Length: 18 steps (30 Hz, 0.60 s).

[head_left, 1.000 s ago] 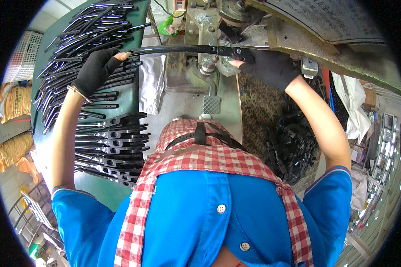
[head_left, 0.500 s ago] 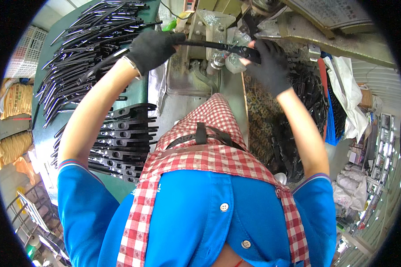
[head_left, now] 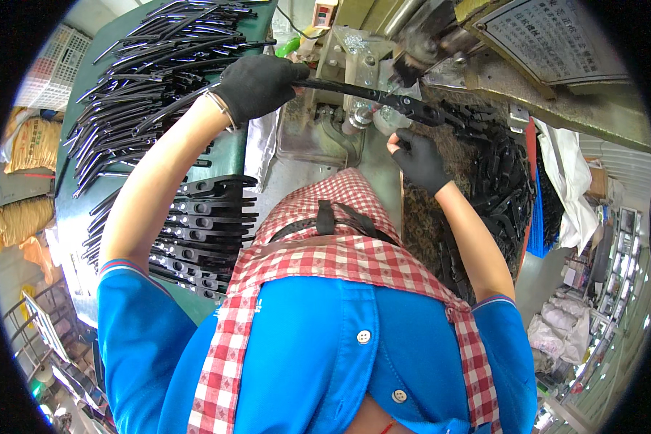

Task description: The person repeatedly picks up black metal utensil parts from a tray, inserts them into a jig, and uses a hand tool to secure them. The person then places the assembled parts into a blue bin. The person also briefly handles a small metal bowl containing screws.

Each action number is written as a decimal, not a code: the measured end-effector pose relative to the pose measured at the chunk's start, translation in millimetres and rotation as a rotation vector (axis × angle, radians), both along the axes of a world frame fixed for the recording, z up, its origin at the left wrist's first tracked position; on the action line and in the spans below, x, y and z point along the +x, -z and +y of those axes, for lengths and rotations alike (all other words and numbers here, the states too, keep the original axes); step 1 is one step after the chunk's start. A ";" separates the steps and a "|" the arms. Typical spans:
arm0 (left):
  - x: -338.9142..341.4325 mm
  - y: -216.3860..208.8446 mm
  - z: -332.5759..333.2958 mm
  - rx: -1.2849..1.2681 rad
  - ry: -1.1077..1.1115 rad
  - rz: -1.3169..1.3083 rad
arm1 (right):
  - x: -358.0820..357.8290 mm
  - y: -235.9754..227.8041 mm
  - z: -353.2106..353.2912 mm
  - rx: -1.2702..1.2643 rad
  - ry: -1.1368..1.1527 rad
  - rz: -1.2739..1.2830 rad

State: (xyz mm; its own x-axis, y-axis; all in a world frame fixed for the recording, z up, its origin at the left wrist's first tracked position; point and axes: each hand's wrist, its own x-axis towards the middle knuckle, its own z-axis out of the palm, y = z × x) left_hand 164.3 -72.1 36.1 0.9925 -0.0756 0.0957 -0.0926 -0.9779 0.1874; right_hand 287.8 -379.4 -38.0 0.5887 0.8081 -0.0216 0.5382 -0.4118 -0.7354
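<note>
My left hand (head_left: 262, 87), in a black glove with bare fingertips, is closed round the thin end of a black wiper arm (head_left: 369, 94). The wiper arm reaches rightward across the machine, its wider, holed end tilted slightly down. Its joint rests at or just over a round metal post (head_left: 356, 121) of the machine; contact is hard to make out. Below the wide end and apart from it is my right hand (head_left: 421, 163), gloved alike. Its fingers are curled in towards the thumb; whatever they may pinch is too small to see.
Many black rods (head_left: 166, 72) are heaped on the green table (head_left: 170, 163) at left, with a row of holed black arms (head_left: 206, 220) nearer me. More black parts (head_left: 495, 181) fill the right side. The machine's head (head_left: 423, 47) overhangs the work; a metal plate (head_left: 550, 40) stands beyond.
My right hand has let go of the wiper arm's wide end and drawn back towards me, fingers curling. My left hand keeps its hold and has moved slightly right; the arm now slopes down rightward.
</note>
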 end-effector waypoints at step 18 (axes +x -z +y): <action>-76.6 -3.2 14.4 -0.194 0.069 0.010 | 132.2 145.1 44.2 -0.491 0.045 -0.490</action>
State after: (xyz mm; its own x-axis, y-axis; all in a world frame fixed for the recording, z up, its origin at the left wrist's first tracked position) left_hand 87.7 -57.7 39.2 0.9866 -0.1245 0.1055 -0.1554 -0.9146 0.3733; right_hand 420.0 -335.2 -183.1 0.6568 0.7473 -0.1010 0.7352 -0.6644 -0.1347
